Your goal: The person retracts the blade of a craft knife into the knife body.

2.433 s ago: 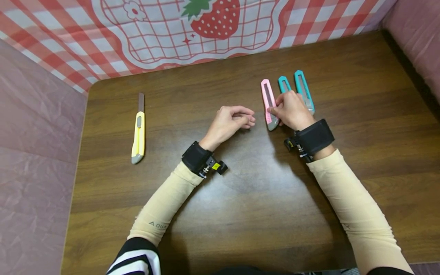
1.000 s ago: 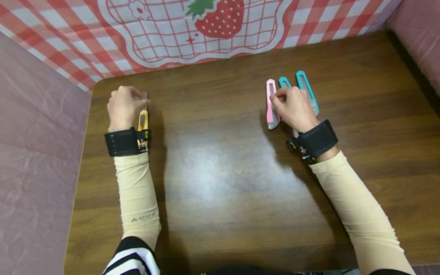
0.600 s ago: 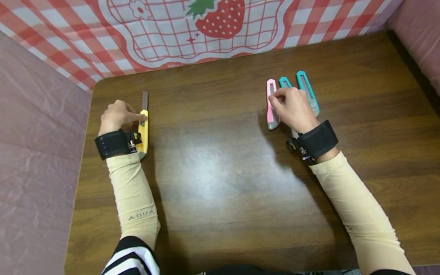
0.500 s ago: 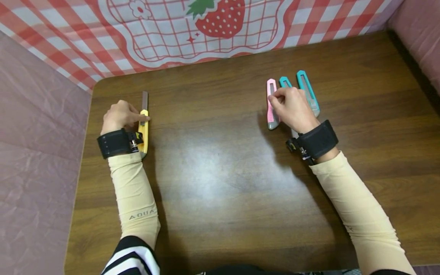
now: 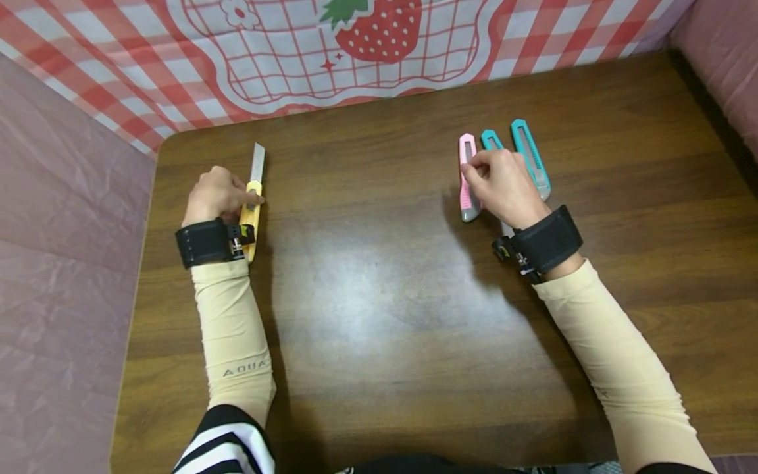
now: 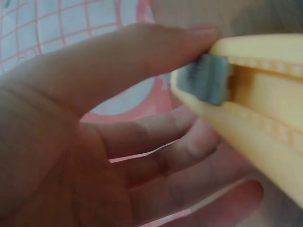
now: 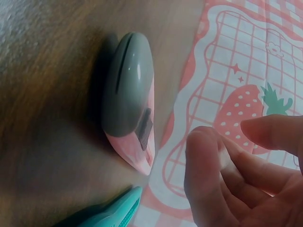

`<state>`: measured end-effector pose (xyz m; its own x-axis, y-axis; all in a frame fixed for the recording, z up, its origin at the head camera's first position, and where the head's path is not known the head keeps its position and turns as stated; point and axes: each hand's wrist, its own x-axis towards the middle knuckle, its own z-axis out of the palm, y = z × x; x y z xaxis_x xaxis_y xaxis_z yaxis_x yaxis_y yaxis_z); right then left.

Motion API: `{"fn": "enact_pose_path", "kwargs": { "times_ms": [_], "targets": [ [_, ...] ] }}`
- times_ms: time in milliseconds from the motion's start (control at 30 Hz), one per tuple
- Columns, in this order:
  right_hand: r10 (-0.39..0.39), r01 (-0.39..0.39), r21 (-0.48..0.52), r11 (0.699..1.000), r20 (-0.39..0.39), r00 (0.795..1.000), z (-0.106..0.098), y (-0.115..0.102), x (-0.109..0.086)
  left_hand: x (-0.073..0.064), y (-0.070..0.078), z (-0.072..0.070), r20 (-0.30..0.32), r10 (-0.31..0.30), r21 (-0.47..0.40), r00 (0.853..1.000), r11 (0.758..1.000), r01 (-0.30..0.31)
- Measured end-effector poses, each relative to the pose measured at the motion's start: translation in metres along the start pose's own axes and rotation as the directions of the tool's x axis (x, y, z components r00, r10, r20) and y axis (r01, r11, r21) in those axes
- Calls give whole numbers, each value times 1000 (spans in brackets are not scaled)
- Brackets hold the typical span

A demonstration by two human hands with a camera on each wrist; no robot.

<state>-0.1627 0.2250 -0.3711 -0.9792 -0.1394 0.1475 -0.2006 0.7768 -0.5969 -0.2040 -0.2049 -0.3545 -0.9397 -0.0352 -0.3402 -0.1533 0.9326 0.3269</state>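
Observation:
Over the left side of the table, my left hand (image 5: pixel 214 191) pinches a yellow utility knife (image 5: pixel 251 214) by its sides near the slider. Its bare blade (image 5: pixel 258 163) points to the far side. In the left wrist view the thumb lies along the yellow casing (image 6: pixel 265 49) beside the grey slider (image 6: pixel 208 78). My right hand (image 5: pixel 510 187), fingers loosely bent around nothing, hovers over a small teal utility knife (image 5: pixel 490 139) and partly covers it. A pink utility knife (image 5: pixel 465 191) lies just left of it, its grey end (image 7: pixel 128 90) close in the right wrist view.
Another, larger teal utility knife (image 5: pixel 529 150) lies to the right of the right hand. The wooden table (image 5: pixel 367 263) ends at the back against a red and white strawberry cloth (image 5: pixel 379 39). Pink cloth (image 5: pixel 59 263) hangs at the left.
My left hand moved from mid-table to the left and took hold of the yellow utility knife. Its blade has since swung slightly right and farther off. My right hand stayed over the other knives.

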Motion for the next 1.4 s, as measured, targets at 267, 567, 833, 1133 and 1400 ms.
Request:
{"fn": "enact_pose_path", "kwargs": {
  "times_ms": [267, 567, 833, 1133, 1400],
  "targets": [
    [-6, 7, -12, 1000, 27, 1000, 0, -2, 0, -3, 15, -4, -185, 160, -93, 970, 979, -179],
    [-41, 41, -6, 999, 48, 998, 3, -5, -1, -16, 61, -5, -294, 285, -136, 912, 932, -335],
    [-100, 90, 102, 991, 94, 991, 4, -11, -5, -27, 119, 18, -384, 498, -120, 778, 808, -576],
    [-245, 122, 426, 896, 247, 937, 10, -35, -14, -42, 164, 50, -384, 593, -332, 708, 627, -705],
    [-283, 70, 587, 807, 278, 918, -3, -70, -26, -49, 182, 68, -366, 586, -515, 723, 520, -682]
  ]
}}
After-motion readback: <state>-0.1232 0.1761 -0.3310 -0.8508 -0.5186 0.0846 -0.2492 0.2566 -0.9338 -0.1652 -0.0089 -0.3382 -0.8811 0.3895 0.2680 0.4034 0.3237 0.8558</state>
